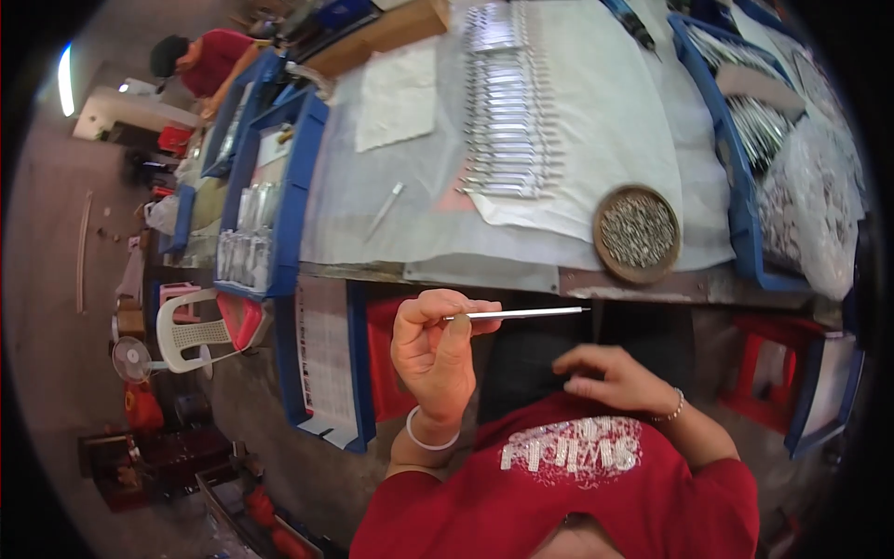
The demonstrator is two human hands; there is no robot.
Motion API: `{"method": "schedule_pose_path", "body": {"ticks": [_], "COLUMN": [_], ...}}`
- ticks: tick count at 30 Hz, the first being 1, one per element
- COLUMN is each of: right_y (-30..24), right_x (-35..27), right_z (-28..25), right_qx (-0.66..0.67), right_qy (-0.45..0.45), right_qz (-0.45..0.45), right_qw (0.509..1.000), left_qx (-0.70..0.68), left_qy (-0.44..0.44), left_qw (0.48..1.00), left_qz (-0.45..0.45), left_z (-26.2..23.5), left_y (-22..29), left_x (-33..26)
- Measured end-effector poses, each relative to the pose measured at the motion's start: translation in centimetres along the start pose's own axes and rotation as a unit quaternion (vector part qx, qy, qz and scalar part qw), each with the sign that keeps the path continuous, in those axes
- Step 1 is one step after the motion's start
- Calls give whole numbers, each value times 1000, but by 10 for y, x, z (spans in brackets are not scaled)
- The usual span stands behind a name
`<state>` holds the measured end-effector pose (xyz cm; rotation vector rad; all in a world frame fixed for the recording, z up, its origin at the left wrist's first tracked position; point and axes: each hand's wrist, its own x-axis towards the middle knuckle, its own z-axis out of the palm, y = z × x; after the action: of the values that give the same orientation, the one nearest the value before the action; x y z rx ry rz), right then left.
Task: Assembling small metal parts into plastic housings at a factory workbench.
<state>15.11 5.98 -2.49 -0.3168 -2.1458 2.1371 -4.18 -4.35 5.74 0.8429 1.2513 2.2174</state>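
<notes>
My left hand [436, 349] pinches one end of a slim silver pen-like rod [535, 314] between thumb and fingers. The rod points right, nearly level, and narrows to a thin dark tip, held in front of the table's near edge. My right hand [610, 374] is over my lap, below the rod's tip and apart from it. Its fingers are loosely bent, with the thumb apart, and nothing shows in them. On the table, a long row of similar silver rods [507, 121] lies side by side on white cloth [610, 93]. A single pale rod [385, 211] lies to their left.
A round brown bowl [640, 277] of small metal parts stands by the table's near edge. Blue trays stand left [287, 228] and right [736, 200], the right one with a plastic bag [812, 200]. A folded cloth [399, 98] lies farther back. Another person [216, 61] is at the far left.
</notes>
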Motion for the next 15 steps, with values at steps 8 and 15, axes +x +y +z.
{"method": "schedule_pose_path", "body": {"ticks": [8,15], "right_y": [-33,-29], "right_x": [28,24], "right_z": [4,4], "right_qx": [554,621], "right_qy": [123,138], "right_qz": [6,18], "right_qw": [823,772], "left_qx": [-42,128], "left_qy": [54,-40], "left_qw": [996,991], "left_qz": [-55,17], "left_z": [10,3], "left_y": [-39,-43], "left_x": [-46,-69]}}
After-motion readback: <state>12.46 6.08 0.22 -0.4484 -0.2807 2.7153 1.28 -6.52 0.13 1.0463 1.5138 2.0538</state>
